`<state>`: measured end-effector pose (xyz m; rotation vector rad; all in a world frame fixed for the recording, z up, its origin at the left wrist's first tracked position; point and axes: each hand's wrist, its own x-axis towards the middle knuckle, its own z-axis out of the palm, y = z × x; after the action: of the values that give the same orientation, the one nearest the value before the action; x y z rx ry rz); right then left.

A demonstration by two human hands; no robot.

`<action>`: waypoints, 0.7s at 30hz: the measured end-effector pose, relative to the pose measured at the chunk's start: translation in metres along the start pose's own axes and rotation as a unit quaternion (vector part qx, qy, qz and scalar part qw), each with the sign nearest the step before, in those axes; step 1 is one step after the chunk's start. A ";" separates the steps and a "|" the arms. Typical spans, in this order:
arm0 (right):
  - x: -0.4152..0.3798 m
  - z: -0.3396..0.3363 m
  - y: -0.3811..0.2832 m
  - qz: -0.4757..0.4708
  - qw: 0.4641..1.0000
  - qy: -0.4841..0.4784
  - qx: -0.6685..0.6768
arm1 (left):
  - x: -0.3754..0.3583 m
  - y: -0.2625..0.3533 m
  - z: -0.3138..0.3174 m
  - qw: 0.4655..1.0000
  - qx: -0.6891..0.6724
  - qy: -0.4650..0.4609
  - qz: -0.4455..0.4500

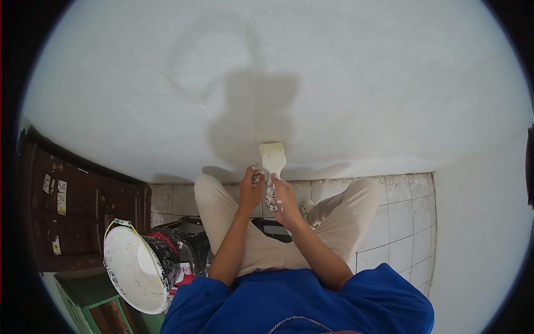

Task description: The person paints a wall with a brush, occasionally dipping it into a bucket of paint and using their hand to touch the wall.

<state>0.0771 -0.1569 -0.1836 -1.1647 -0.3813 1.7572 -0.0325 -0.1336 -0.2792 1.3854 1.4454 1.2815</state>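
A white-handled paintbrush (273,160) points away from me, its pale bristles up against or just in front of the white wall (356,106). My right hand (283,201) is wrapped around its handle, with white paint smeared over the fingers. Just to the left of the brush is my left hand (252,188), fingers loosely curled and apart, holding nothing that I can see. White paint spots its fingertips too. At lower left a paint bucket (125,261) with a yellow handle shows its white, paint-coated inside.
My bent knees stand on both sides of the brush, over a white tiled floor (389,239) speckled with paint. A dark wooden door (78,206) with stickers is at left, above a green wooden piece (94,292). Another wall (478,222) meets the floor at right.
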 end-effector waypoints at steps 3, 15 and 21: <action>-0.039 0.020 -0.054 -0.074 0.995 -0.072 -0.016 | -0.002 0.004 0.004 0.999 -0.025 0.021 -0.009; -0.014 -0.013 -0.020 -0.021 0.998 0.019 -0.053 | -0.004 0.010 0.005 1.000 -0.007 -0.005 -0.018; -0.056 0.032 -0.080 -0.436 0.854 -0.010 -0.285 | -0.008 0.008 0.009 0.999 0.005 -0.042 -0.008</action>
<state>0.0986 -0.1572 -0.0830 -1.0933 -1.2847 0.8545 -0.0208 -0.1410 -0.2748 1.4142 1.4048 1.1923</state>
